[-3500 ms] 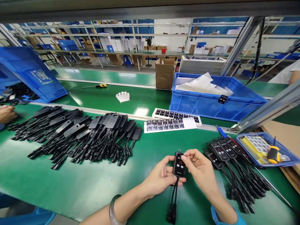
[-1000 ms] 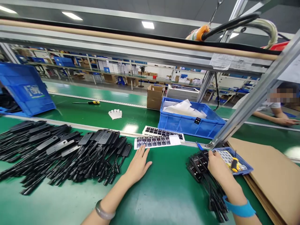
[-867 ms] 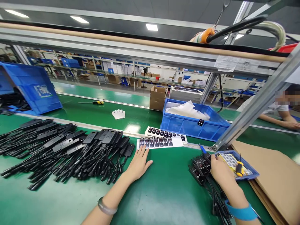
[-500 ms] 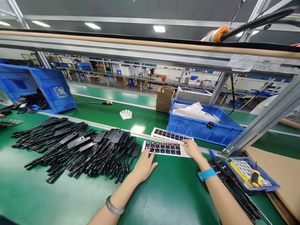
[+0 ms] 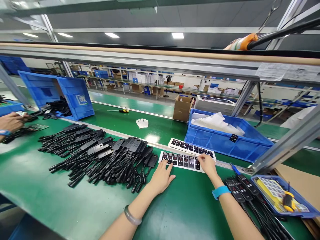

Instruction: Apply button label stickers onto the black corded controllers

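Observation:
My left hand (image 5: pixel 162 179) lies open, fingers spread, with its fingertips on the left end of a white sticker sheet (image 5: pixel 182 165). The sheet bears a row of black labels printed with red and white marks. At its right end, my right hand (image 5: pixel 208 164) pinches the edge of the last black label (image 5: pixel 197 163), partly hidden by the fingers. A second label sheet (image 5: pixel 191 148) lies just behind. To the right, several black control boxes (image 5: pixel 242 190) with labels on and cable leads are piled. On the left is a large heap of unlabelled black boxes (image 5: pixel 135 145) with cables.
A blue bin (image 5: pixel 225 143) with white paper stands behind the sheets, a label stuck on its rim. A blue tray (image 5: pixel 277 203) holds a yellow-black screwdriver (image 5: pixel 289 201). A white glove (image 5: pixel 142 123) lies beyond the heap. Another person's hand (image 5: pixel 12 122) is at far left.
Earlier both hands held a labelled control box. My right hand put it on the right pile, then moved left to the sheet's last label. My left hand went to the sheet's left end.

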Motion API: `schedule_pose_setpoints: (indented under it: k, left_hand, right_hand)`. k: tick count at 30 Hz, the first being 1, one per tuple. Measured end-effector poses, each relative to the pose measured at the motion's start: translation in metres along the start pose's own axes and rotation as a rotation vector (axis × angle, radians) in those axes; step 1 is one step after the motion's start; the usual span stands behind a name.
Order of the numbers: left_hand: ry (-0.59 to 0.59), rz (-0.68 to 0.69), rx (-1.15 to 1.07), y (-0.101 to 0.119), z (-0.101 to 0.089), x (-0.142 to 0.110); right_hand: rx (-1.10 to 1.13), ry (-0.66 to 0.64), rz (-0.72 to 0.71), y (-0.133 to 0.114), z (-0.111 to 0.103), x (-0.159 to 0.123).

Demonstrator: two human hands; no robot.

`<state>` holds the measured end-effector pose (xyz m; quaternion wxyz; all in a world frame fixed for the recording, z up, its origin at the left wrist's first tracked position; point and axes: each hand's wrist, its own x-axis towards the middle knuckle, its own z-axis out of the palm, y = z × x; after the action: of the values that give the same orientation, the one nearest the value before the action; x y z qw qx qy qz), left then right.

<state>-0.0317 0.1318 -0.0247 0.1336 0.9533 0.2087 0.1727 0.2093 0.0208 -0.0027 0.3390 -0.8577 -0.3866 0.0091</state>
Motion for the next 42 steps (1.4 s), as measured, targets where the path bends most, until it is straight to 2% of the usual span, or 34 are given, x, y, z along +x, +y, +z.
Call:
schedule_pose_setpoints:
  k: [5, 8, 12, 14, 19, 24, 26, 28, 31, 33, 36, 38, 42]
  left_hand:
    - [0.032, -0.016, 0.031, 0.003, -0.002, -0.001]
    - [0.069, -0.118, 0.108, 0.006, -0.01, 0.001]
    - [0.126, -0.342, 0.251, 0.006, -0.029, -0.001]
    - [0.126, -0.394, 0.298, 0.005, -0.037, -0.004]
    - [0.088, -0.424, 0.319, 0.006, -0.047, -0.011]
    - [0.08, -0.454, 0.214, 0.011, -0.054, -0.014]
    - [0.067, -0.423, 0.142, 0.016, -0.056, -0.016]
    - [0.054, -0.36, -0.086, 0.024, -0.054, -0.019]
    - [-0.036, -0.356, -0.76, 0.042, -0.043, -0.023]
    - [-0.153, -0.441, -1.209, 0.055, -0.034, -0.026]
    - [-0.295, -0.596, -1.677, 0.073, -0.025, -0.032]
    - [-0.349, -0.644, -1.836, 0.082, -0.025, -0.036]
    - [-0.442, -0.582, -1.895, 0.09, -0.029, -0.042]
  right_hand:
    - [0.269, 0.287, 0.087, 0.001, -0.026, -0.006]
    - [0.452, 0.392, 0.12, -0.004, -0.042, -0.02]
    - [0.599, 0.34, 0.091, -0.02, -0.051, -0.061]
    - [0.615, 0.279, 0.069, -0.028, -0.047, -0.085]
    - [0.591, 0.159, 0.029, -0.036, -0.026, -0.125]
    - [0.627, 0.096, 0.023, -0.042, -0.023, -0.134]
    - [0.672, 0.073, 0.025, -0.045, -0.026, -0.136]
    - [0.713, 0.045, 0.029, -0.049, -0.029, -0.139]
    - [0.757, 0.017, 0.039, -0.051, -0.031, -0.142]
    - [0.788, 0.008, 0.056, -0.051, -0.031, -0.143]
    - [0.83, 0.001, 0.093, -0.051, -0.03, -0.143]
    - [0.848, -0.007, 0.119, -0.051, -0.029, -0.143]
    - [0.839, -0.031, 0.143, -0.053, -0.026, -0.144]
